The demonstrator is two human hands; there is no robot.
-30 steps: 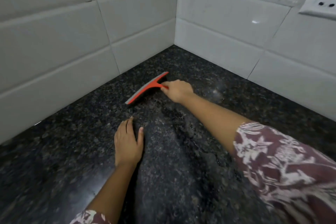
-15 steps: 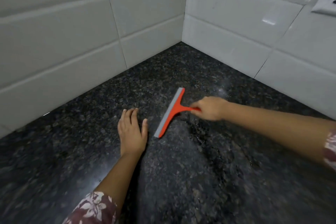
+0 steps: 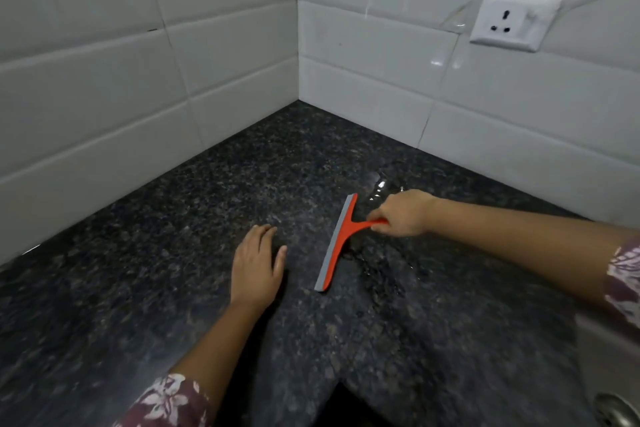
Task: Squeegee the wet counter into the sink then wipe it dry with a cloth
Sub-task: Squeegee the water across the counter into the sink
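Here, a red squeegee [image 3: 337, 243] is held on the dark speckled counter [image 3: 138, 270] by the right hand [image 3: 403, 213], whose fingers are closed tightly around the short red handle. The grey blade of the squeegee is laid against the stone and runs from the far end, near the right hand, down toward the near side, where its lower tip is seen just beside the left hand [image 3: 256, 267] but apart from it. The left hand is placed flat on the counter, palm down, with the fingers stretched and kept loosely together and the thumb a little spread; nothing is held by it. Small shiny patches of water [image 3: 379, 188] are seen on the counter just behind the right hand, and more wet marks are found on the right side of the blade. The counter is met at the far corner by two walls of white tiles [image 3: 221, 55], and a white socket [image 3: 516, 21] is fixed on the right wall. A part of the sink [image 3: 602, 367], with a metal drain, is visible at the lower right edge. Sleeves [image 3: 166, 402] with a floral pattern are worn on both arms.
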